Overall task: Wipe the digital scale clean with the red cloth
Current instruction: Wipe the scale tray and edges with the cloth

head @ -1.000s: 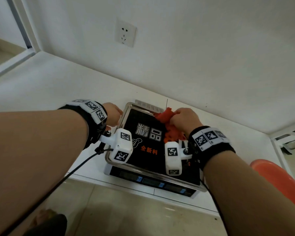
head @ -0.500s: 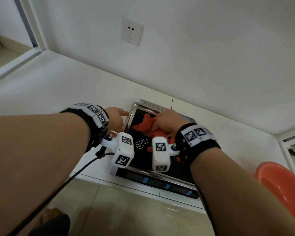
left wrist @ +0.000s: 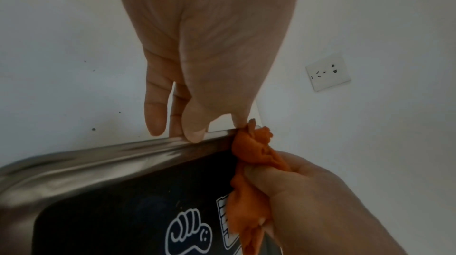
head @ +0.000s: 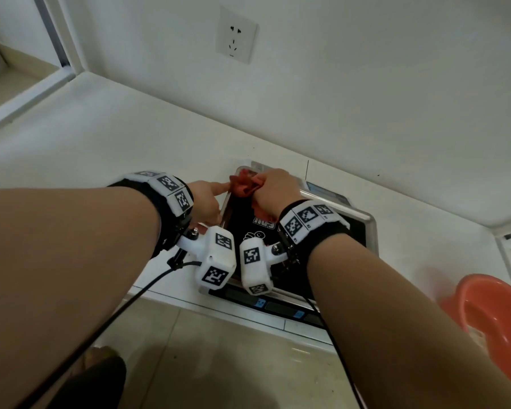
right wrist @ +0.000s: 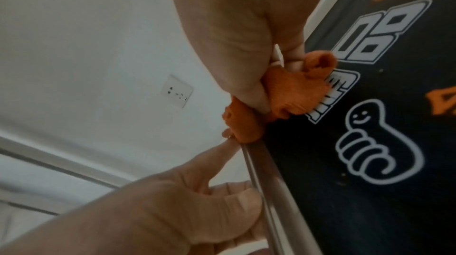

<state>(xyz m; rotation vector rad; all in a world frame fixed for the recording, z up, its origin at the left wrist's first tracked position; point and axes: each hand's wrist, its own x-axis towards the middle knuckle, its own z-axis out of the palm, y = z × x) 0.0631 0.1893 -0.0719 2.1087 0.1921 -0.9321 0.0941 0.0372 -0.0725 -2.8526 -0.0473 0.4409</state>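
The one digital scale [head: 363,231] is sitting on the white counter [head: 101,149], close against the wall, with its shiny metal tray [left wrist: 103,159] on top and a black sticker sheet [right wrist: 370,210] lying in the tray. Its long side is running left to right in front of the person, and its screen strip is facing them at 6 o'clock.

The one red cloth [head: 244,185] is bunched up at the tray's far left corner, about 11 o'clock on the scale. The right hand [head: 275,188] is squeezing the cloth in curled fingers and pressing it down on that corner — so this hand is doing the wiping. The left hand [head: 205,202] is holding the tray's left rim at 9 o'clock, thumb on top of the rim and fingers [left wrist: 155,115] reaching down outside it, with one fingertip just touching the cloth.

From that corner, the rest of the tray is lying toward 3 and 5 o'clock, so I think the next wipe needs to go back to the right or toward the person. The right hand is the nearer one for that.

There are two hands, one wall socket [head: 236,35] at 12 o'clock, and one orange bowl [head: 490,314] at 4 o'clock, well apart from the scale.
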